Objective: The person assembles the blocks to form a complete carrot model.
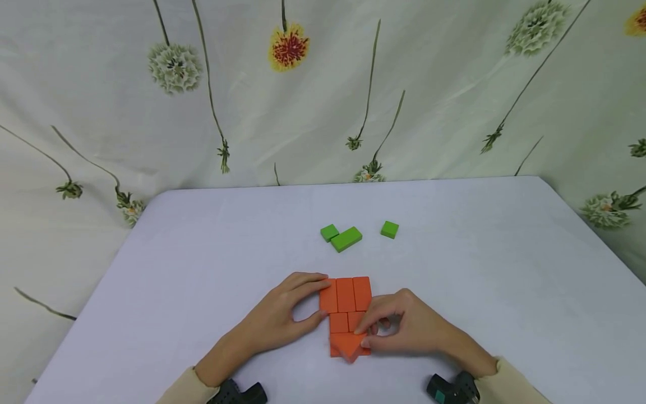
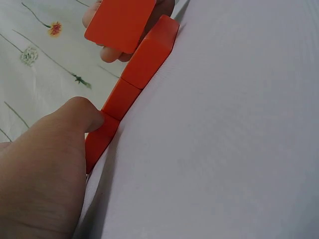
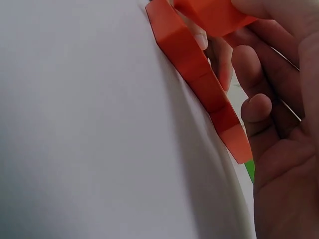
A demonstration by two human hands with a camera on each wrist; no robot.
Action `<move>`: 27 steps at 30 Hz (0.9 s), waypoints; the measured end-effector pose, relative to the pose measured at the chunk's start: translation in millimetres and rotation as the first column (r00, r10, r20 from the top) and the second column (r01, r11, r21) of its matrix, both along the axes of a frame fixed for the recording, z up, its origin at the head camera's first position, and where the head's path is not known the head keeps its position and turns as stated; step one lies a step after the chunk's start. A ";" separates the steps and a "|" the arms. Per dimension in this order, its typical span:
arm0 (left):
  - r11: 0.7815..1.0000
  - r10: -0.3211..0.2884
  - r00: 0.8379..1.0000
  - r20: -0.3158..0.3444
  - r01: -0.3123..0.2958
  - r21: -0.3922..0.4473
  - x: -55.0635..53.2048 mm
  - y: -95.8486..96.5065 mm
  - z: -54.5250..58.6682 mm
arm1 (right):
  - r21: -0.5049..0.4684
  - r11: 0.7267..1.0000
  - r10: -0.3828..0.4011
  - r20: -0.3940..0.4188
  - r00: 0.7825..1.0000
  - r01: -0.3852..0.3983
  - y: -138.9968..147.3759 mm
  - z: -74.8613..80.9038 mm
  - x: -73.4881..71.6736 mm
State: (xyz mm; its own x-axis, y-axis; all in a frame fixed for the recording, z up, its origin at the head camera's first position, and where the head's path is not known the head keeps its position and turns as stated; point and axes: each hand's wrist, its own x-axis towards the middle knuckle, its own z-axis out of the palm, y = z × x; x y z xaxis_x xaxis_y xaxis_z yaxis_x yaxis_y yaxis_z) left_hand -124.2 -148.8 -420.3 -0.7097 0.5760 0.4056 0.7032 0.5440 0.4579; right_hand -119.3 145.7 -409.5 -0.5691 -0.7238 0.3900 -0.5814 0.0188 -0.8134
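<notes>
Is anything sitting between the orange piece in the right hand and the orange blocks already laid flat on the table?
Nothing visible does. The right hand pinches the orange piece right at the near end of the flat orange blocks, tilted over them. The left hand touches their left side, and the green blocks lie farther back, apart.

Hidden under the right hand (image 1: 404, 325): the right side of the lower orange blocks (image 1: 345, 322), so their count there cannot be told. Covered in part by its fingers: the raised orange block (image 1: 350, 345). Cut off by the top edge in both wrist views: that same block. Reduced to a thin sliver beside the palm in the right wrist view: a green block (image 3: 250, 169). Cropped at the bottom edge of the head view: both sleeves and wrist cameras.
</notes>
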 end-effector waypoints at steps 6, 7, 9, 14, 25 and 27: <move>1.000 -0.001 1.000 -0.003 0.001 0.001 0.4 0.8 0.0 | 0.007 0.998 0.062 0.027 0.998 -0.062 -0.1 0.2 1.7; 1.000 -0.001 1.000 -0.001 0.001 0.001 0.5 0.9 0.1 | 0.009 0.997 0.072 0.034 0.997 -0.073 -0.2 0.1 1.7; 1.000 0.001 1.000 0.006 -0.001 -0.003 0.3 1.0 0.3 | 0.016 0.996 0.091 0.049 0.995 -0.092 -0.2 0.2 1.7; 1.000 0.007 1.000 0.029 -0.007 -0.013 0.0 1.3 1.3 | 0.065 0.992 0.105 0.033 0.994 -0.107 0.0 1.4 2.3; 1.000 0.016 0.999 0.045 -0.015 -0.012 0.6 1.2 3.0 | 0.149 0.984 0.097 -0.002 0.995 -0.096 0.1 2.9 3.2; 1.000 0.015 0.999 0.047 -0.014 -0.011 0.7 0.8 2.5 | 0.149 0.984 0.099 -0.033 0.995 -0.094 -0.7 2.0 3.0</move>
State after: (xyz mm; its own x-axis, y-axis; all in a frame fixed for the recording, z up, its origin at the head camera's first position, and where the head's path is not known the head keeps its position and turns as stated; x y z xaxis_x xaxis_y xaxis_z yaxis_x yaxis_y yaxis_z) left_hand -123.5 -148.0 -417.9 -0.7361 0.5693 0.3660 0.6731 0.5589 0.4843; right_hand -116.3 145.0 -407.5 -0.4799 -0.8258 0.2963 -0.6183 0.0788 -0.7820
